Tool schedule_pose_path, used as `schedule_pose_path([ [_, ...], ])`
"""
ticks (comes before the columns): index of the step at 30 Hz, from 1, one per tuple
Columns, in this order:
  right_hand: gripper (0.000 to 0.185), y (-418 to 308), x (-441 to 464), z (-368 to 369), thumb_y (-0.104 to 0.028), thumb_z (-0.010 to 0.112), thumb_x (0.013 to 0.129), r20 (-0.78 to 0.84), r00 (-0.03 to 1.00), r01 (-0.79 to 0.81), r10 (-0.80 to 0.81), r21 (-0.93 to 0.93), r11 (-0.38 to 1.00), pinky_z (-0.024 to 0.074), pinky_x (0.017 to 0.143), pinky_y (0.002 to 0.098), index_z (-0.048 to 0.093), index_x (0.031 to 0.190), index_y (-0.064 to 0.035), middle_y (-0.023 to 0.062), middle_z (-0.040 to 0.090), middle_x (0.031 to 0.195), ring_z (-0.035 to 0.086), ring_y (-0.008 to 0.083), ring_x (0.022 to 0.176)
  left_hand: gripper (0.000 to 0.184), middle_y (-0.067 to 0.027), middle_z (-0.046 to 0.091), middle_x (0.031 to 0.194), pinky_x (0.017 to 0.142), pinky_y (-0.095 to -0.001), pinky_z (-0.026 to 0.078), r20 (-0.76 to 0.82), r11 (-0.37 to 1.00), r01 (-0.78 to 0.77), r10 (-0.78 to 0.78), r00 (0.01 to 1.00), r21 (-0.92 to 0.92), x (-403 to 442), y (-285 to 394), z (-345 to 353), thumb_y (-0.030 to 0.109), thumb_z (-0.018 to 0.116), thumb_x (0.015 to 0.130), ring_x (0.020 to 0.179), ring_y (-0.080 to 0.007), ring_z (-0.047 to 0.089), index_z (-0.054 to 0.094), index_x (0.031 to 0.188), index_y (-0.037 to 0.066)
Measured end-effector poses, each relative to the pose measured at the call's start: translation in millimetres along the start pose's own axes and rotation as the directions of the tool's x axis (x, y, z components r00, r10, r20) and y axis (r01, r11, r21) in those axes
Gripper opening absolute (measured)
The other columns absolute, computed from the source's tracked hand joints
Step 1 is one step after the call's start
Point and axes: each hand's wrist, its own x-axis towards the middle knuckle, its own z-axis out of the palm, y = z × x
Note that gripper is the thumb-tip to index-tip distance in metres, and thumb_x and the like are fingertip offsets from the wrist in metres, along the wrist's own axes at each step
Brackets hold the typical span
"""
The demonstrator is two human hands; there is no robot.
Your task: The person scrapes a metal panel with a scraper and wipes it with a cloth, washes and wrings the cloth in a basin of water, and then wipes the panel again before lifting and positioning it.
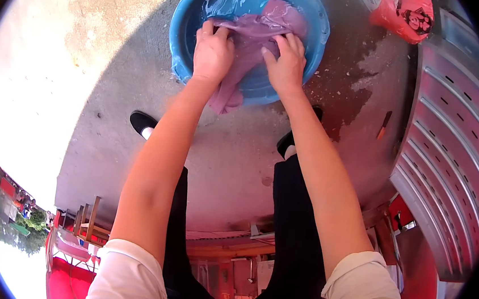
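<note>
A wet purple garment or cloth (251,42) lies bunched in a blue plastic basin (176,36) that has water in it. One end of the cloth hangs over the basin's near rim. My left hand (212,53) grips the cloth on its left side, fingers curled over a fold. On the right side, my right hand (288,65) holds another part of it, thumb and fingers closing on the fabric. The fingertips of both hands are partly hidden in the folds.
A red plastic bag (402,15) sits on the concrete floor at the upper right. Below it lies a knife-like tool with an orange handle (382,130). Ribbed metal panels (450,145) stand along the right. My black shoes (142,121) are either side, near the basin.
</note>
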Motion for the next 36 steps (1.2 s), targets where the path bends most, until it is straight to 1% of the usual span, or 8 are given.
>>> schedule_pose_path([
  [2, 0.041, -0.1, -14.6, 3.4, -0.026, 0.072, 0.079, 0.06, 0.944, -0.325, 0.325, 0.34, 0.882, 0.0419, 0.094, 0.0453, 0.058, 0.109, -0.002, 0.0136, 0.056, 0.116, 0.053, 0.0318, 0.108, 0.042, -0.0242, 0.048, 0.121, 0.095, -0.045, 0.042, -0.15, 0.974, 0.082, -0.115, 0.982, -0.209, 4.2, -1.7, 0.2, 0.015, 0.064, 0.078, 0.112, -0.0423, 0.047, 0.051, 0.114, -0.002],
  [4, 0.041, -3.8, -22.6, 10.7, -0.026, 0.071, 0.082, 0.55, 0.518, -0.835, 0.655, 0.491, 0.247, 0.0457, 0.09, 0.0447, 0.056, 0.112, -0.0028, 0.0135, 0.058, 0.115, 0.056, 0.0295, 0.106, 0.042, -0.0271, 0.05, 0.117, 0.093, -0.0434, 0.043, -0.12, 0.912, 0.247, -0.3, 0.946, -0.328, 9.4, -2.9, 9.4, 0.018, 0.071, 0.074, 0.107, -0.0438, 0.05, 0.053, 0.103, -0.008],
  [9, 0.05, 9.2, 11.4, 44.3, -0.03, 0.075, 0.079, 0.862, 0.304, -0.84, 0.406, 0.444, -0.313, 0.0489, 0.08, 0.0434, 0.055, 0.118, -0.0054, 0.0111, 0.061, 0.113, 0.06, 0.0263, 0.099, 0.051, -0.0243, 0.064, 0.103, 0.089, -0.0445, 0.048, 0.279, 0.714, 0.662, -0.603, 0.747, -0.228, 37.1, -30.9, 62.7, 0.022, 0.074, 0.073, 0.101, -0.0378, 0.061, 0.058, 0.111, -0.008],
  [12, 0.054, -11.7, 3.6, 16.6, -0.031, 0.072, 0.081, 0.887, 0.34, -0.765, 0.312, 0.454, -0.458, 0.0382, 0.1, 0.0492, 0.051, 0.125, -0.0091, 0.0092, 0.057, 0.123, 0.05, 0.0279, 0.119, 0.042, -0.0165, 0.065, 0.105, 0.088, -0.0405, 0.051, 0.878, -0.226, 0.849, -0.161, 0.451, -0.477, 28.4, -17.3, 6.0, 0.016, 0.07, 0.08, 0.095, -0.0295, 0.065, 0.055, 0.113, -0.004],
  [16, 0.054, -24.6, -25.2, -56.7, -0.022, 0.063, 0.089, 0.67, 0.733, -0.574, 0.122, 0.704, -0.419, 0.0364, 0.103, 0.0469, 0.041, 0.136, -0.0078, 0.0094, 0.05, 0.132, 0.048, 0.0264, 0.122, 0.031, -0.0107, 0.062, 0.114, 0.089, -0.0359, 0.051, 0.596, -0.351, 0.575, 0.06, 0.801, -0.739, -21.4, -3.4, -82.8, 0.012, 0.055, 0.092, 0.101, -0.0212, 0.062, 0.054, 0.121, 0.0],
  [28, 0.032, -23.6, -74.1, -231.7, -0.003, 0.048, 0.093, 0.287, 0.944, -0.286, 0.16, 0.958, -0.03, 0.0381, 0.103, 0.0428, 0.054, 0.123, 0.0024, 0.013, 0.057, 0.124, 0.052, 0.0252, 0.119, 0.055, -0.0117, 0.039, 0.143, 0.107, -0.0349, 0.032, 0.248, 0.05, 0.25, -0.043, 0.968, -0.967, -146.0, 54.5, -226.7, 0.019, 0.048, 0.097, 0.132, -0.0216, 0.036, 0.026, 0.144, 0.0],
  [34, 0.027, -18.8, -57.2, -204.8, -0.002, 0.052, 0.092, 0.228, 0.907, -0.262, 0.353, 0.964, 0.05, 0.0417, 0.098, 0.0324, 0.059, 0.116, 0.004, 0.0105, 0.061, 0.116, 0.056, 0.0183, 0.11, 0.035, -0.0104, 0.055, 0.117, 0.087, -0.0298, 0.046, 0.03, 0.515, 0.271, -0.427, 0.904, -0.813, -120.0, 36.6, -189.5, 0.003, 0.054, 0.091, 0.1, -0.0143, 0.057, 0.04, 0.123, 0.0],
  [36, 0.024, -13.0, -40.3, -163.6, -0.004, 0.053, 0.092, 0.228, 0.883, -0.308, 0.411, 0.941, 0.14, 0.0428, 0.095, 0.0299, 0.061, 0.113, 0.0041, 0.0078, 0.063, 0.113, 0.056, 0.0162, 0.107, 0.062, -0.021, 0.057, 0.118, 0.065, -0.0386, 0.05, -0.174, 0.887, 0.155, -0.252, 0.952, -0.435, -92.7, 40.6, -165.2, 0.003, 0.057, 0.085, 0.073, -0.0363, 0.064, 0.028, 0.139, 0.006],
])
